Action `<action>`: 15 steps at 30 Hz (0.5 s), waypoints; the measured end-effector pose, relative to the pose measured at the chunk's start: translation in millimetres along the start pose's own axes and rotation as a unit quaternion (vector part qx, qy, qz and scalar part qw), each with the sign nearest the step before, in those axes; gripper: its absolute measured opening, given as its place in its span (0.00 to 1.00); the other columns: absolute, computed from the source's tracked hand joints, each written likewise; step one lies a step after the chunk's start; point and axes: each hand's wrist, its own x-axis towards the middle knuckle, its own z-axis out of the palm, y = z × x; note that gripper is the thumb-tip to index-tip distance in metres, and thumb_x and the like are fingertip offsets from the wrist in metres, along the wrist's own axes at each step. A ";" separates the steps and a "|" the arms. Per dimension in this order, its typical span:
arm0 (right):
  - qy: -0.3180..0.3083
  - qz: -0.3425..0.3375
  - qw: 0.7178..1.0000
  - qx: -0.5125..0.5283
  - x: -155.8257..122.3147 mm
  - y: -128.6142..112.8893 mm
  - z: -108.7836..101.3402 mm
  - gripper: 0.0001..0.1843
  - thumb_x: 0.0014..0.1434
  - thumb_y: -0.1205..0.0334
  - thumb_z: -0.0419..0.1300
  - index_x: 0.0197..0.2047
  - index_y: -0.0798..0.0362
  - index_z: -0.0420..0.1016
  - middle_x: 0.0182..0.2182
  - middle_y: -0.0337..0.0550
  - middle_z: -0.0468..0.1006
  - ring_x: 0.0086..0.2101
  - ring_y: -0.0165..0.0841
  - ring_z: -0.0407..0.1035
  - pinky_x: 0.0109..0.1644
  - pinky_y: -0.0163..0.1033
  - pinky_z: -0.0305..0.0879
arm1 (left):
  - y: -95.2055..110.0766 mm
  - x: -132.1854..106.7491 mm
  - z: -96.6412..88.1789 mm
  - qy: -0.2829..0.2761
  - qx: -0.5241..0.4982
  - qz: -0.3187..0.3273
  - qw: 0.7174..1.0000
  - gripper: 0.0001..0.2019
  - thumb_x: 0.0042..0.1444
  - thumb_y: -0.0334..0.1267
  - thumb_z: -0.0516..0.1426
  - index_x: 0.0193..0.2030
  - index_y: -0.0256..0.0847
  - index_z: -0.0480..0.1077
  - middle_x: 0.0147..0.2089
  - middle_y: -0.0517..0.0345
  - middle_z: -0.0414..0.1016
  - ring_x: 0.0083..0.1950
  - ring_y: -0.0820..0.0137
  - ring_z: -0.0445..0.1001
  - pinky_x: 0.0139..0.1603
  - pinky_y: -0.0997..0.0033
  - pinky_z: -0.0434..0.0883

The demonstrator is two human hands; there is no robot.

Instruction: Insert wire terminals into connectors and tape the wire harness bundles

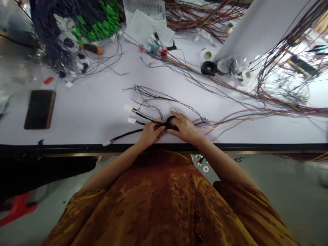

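My left hand (150, 131) pinches a black-wrapped wire bundle (128, 134) near the table's front edge, its fingers closed on the bundle. My right hand (185, 127) grips a small roll of black tape (170, 123), held against the same bundle right beside the left fingertips. The bundle ends in white connectors (131, 120) to the left. Thin black wires (153, 99) loop out behind my hands, and coloured wires (230, 119) run off to the right.
A dark phone (40, 109) lies at the left. Tape rolls (208, 67) and a plastic bag sit at the back right among long coloured wire harnesses (282, 68). Green connectors (97, 24) and papers (148, 27) lie at the back. A white table (89, 112) has a black front edge.
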 end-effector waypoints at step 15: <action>-0.059 0.014 0.998 -0.023 15.8 -9.3 -0.5 0.07 0.63 0.64 0.55 0.39 0.56 0.73 0.40 0.51 0.74 0.45 0.43 0.66 0.50 0.48 0.63 | 5.0 1.2 5.6 -0.009 0.060 0.034 0.998 0.12 0.58 0.44 0.57 0.37 0.37 0.74 0.23 0.60 0.76 0.23 0.70 0.74 0.26 0.74 0.70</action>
